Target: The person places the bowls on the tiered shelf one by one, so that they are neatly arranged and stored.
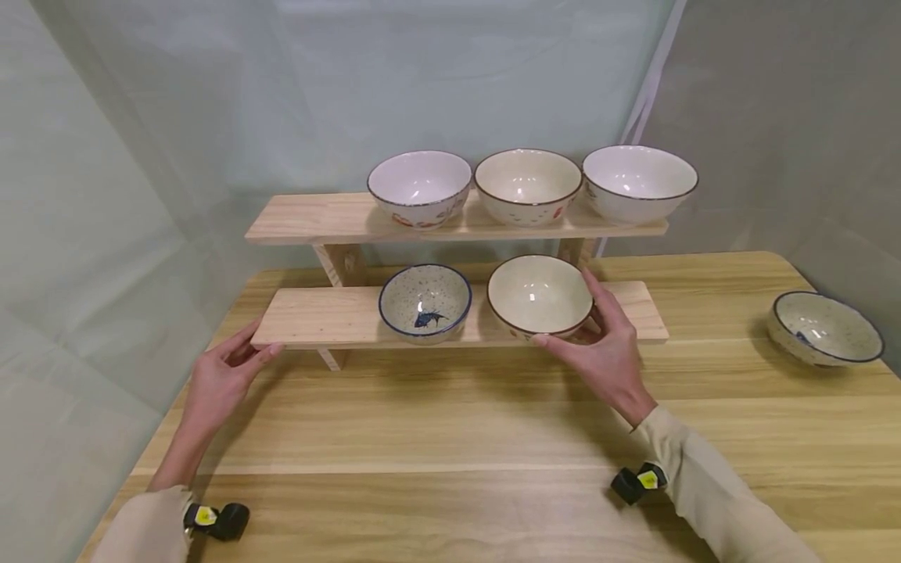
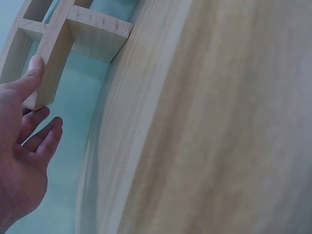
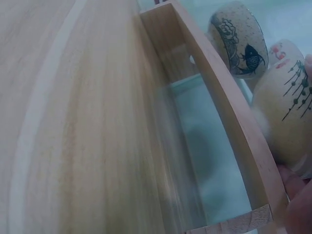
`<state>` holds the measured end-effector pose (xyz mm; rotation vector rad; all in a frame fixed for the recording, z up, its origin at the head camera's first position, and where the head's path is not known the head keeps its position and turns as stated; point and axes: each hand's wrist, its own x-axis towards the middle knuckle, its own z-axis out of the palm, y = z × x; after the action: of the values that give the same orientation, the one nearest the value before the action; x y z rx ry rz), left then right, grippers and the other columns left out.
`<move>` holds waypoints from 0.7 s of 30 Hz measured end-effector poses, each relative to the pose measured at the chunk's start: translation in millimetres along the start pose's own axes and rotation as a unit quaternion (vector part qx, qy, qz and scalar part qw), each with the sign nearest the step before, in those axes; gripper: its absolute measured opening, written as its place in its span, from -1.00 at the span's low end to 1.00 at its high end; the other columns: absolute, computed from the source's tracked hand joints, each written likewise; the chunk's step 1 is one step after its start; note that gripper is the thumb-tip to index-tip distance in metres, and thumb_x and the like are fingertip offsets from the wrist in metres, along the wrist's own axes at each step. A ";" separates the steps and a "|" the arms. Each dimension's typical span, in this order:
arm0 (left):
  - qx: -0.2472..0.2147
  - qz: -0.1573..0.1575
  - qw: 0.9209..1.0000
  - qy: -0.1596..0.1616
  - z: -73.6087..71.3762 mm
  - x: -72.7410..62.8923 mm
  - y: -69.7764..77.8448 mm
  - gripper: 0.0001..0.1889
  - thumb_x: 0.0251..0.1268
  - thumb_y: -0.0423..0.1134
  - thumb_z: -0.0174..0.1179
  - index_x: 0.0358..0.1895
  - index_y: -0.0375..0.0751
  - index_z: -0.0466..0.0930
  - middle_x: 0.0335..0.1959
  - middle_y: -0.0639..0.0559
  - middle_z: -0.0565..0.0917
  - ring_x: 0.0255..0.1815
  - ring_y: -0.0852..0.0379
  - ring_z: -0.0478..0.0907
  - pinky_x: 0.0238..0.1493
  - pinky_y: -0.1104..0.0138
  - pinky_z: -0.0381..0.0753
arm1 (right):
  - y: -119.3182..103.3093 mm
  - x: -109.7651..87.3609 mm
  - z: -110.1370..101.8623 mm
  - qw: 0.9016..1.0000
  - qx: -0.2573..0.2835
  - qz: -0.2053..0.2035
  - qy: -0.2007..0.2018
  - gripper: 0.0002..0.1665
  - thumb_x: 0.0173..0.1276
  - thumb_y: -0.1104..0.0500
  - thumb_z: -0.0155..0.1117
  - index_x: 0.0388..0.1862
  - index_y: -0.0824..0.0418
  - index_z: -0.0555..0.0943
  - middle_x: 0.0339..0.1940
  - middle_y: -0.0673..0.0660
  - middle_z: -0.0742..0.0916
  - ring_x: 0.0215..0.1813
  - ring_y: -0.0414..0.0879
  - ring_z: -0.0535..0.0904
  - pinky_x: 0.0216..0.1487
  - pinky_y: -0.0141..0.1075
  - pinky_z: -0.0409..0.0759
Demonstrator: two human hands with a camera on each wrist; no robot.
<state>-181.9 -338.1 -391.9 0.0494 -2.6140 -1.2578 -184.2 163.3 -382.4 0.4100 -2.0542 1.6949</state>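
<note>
A two-tier wooden rack stands on the table, and my left hand (image 1: 218,383) pinches the left end of its lower shelf (image 1: 317,314). The left wrist view shows the thumb and fingers on opposite sides of that board end (image 2: 43,95). With my right hand (image 1: 611,360) I hold a cream bowl (image 1: 538,295) with a brown rim by its right side, at the lower shelf. Dark floral marks on this bowl's outside (image 3: 282,107) appear in the right wrist view. To its left sits a speckled blue-rimmed bowl (image 1: 425,301) with a fish inside.
On the upper shelf (image 1: 310,215) stand a white bowl (image 1: 420,188), a cream bowl (image 1: 528,186) and another white bowl (image 1: 639,182), side by side. Another speckled blue-rimmed bowl (image 1: 825,328) is on the table (image 1: 436,438) at the right. Pale sheeting hangs behind.
</note>
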 end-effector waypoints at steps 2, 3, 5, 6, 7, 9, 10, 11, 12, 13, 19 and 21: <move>-0.001 0.000 1.000 -0.001 0.1 -0.2 -0.3 -0.27 0.50 -0.01 0.28 0.56 -0.34 0.29 0.33 -0.47 0.49 0.04 0.53 0.48 -0.14 0.71 0.46 | -0.5 0.1 -0.7 1.000 -0.003 0.006 -0.005 0.25 -0.03 0.52 0.65 0.65 0.25 0.25 0.43 0.31 0.46 0.21 0.30 0.57 0.02 -0.45 0.62; -0.002 -0.001 1.000 -0.001 0.0 -0.3 0.0 -0.27 0.50 -0.01 0.28 0.56 -0.34 0.29 0.34 -0.46 0.49 0.04 0.55 0.47 -0.14 0.71 0.46 | -0.9 0.2 -1.0 1.000 -0.005 0.008 -0.007 0.25 -0.02 0.52 0.65 0.65 0.25 0.25 0.43 0.31 0.45 0.21 0.29 0.57 0.02 -0.45 0.62; -0.004 -0.002 1.000 -0.002 0.0 -0.4 0.1 -0.26 0.50 -0.01 0.28 0.56 -0.34 0.28 0.34 -0.47 0.48 0.04 0.54 0.48 -0.14 0.71 0.46 | -1.6 0.4 -1.5 1.000 -0.008 0.012 -0.010 0.24 -0.01 0.51 0.65 0.65 0.25 0.24 0.41 0.32 0.45 0.21 0.29 0.56 0.02 -0.46 0.62; -0.004 -0.002 1.000 -0.002 0.0 -0.4 0.2 -0.26 0.50 -0.01 0.28 0.56 -0.34 0.28 0.34 -0.47 0.48 0.05 0.53 0.48 -0.14 0.71 0.46 | -2.0 0.6 -1.8 1.000 -0.009 0.014 -0.011 0.24 0.00 0.50 0.65 0.65 0.24 0.24 0.40 0.32 0.44 0.22 0.29 0.56 0.03 -0.46 0.61; -0.003 -0.002 1.000 -0.002 0.0 -0.4 0.5 -0.26 0.50 0.00 0.28 0.56 -0.34 0.28 0.35 -0.46 0.48 0.05 0.53 0.48 -0.13 0.71 0.46 | -2.4 0.8 -2.0 1.000 -0.010 0.016 -0.013 0.24 0.00 0.50 0.64 0.66 0.23 0.23 0.39 0.32 0.44 0.23 0.29 0.55 0.03 -0.47 0.61; -0.003 -0.001 1.000 -0.001 0.1 -0.1 0.7 -0.26 0.50 0.00 0.28 0.56 -0.34 0.28 0.35 -0.46 0.48 0.06 0.52 0.48 -0.13 0.71 0.46 | -3.7 1.1 -2.4 1.000 -0.013 0.019 -0.016 0.25 0.02 0.49 0.64 0.66 0.22 0.22 0.39 0.32 0.42 0.25 0.28 0.54 0.04 -0.48 0.60; -0.003 -0.001 1.000 -0.001 0.2 0.1 0.7 -0.26 0.50 -0.01 0.28 0.56 -0.34 0.28 0.34 -0.46 0.48 0.06 0.52 0.48 -0.13 0.71 0.46 | -4.4 1.2 -2.7 0.999 -0.017 0.020 -0.019 0.26 0.03 0.48 0.65 0.67 0.21 0.21 0.39 0.32 0.41 0.27 0.28 0.52 0.05 -0.48 0.59; -0.002 0.000 1.000 0.000 0.1 0.3 1.0 -0.26 0.51 0.00 0.28 0.56 -0.34 0.28 0.35 -0.45 0.48 0.06 0.52 0.48 -0.13 0.71 0.46 | -5.3 1.3 -2.8 0.999 -0.023 0.021 -0.021 0.26 0.03 0.46 0.65 0.68 0.20 0.19 0.41 0.31 0.40 0.29 0.27 0.51 0.07 -0.49 0.58; -0.001 0.000 1.000 0.001 0.0 0.4 1.1 -0.26 0.51 -0.01 0.28 0.56 -0.34 0.28 0.35 -0.45 0.49 0.06 0.52 0.47 -0.13 0.71 0.46 | -6.0 1.3 -3.0 0.999 -0.028 0.023 -0.023 0.27 0.04 0.44 0.65 0.68 0.19 0.18 0.42 0.30 0.39 0.30 0.26 0.50 0.08 -0.48 0.57; -0.001 0.001 1.000 0.001 0.0 0.4 1.0 -0.27 0.51 -0.01 0.28 0.56 -0.34 0.28 0.35 -0.45 0.49 0.06 0.52 0.47 -0.13 0.71 0.46 | -6.7 1.2 -3.3 0.999 -0.035 0.023 -0.024 0.27 0.05 0.43 0.66 0.69 0.18 0.18 0.44 0.29 0.38 0.32 0.24 0.48 0.10 -0.48 0.55; -0.003 0.002 1.000 0.003 0.1 0.7 0.8 -0.27 0.50 -0.01 0.29 0.55 -0.35 0.29 0.35 -0.45 0.49 0.08 0.50 0.48 -0.12 0.71 0.46 | -7.9 0.8 -5.8 0.997 -0.072 -0.003 -0.020 0.27 0.01 0.37 0.70 0.67 0.18 0.22 0.48 0.22 0.40 0.38 0.11 0.40 0.20 -0.45 0.49; -0.006 0.002 1.000 0.002 0.1 0.7 0.7 -0.27 0.50 -0.02 0.29 0.55 -0.35 0.29 0.35 -0.45 0.48 0.07 0.50 0.48 -0.12 0.70 0.47 | -8.0 0.1 -7.4 0.997 -0.077 -0.017 -0.020 0.27 -0.01 0.39 0.70 0.66 0.20 0.24 0.49 0.22 0.40 0.38 0.11 0.41 0.19 -0.45 0.51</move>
<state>-182.5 -337.7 -391.2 0.0442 -2.6019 -1.2715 -179.2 168.8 -374.4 0.4286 -2.1752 1.5084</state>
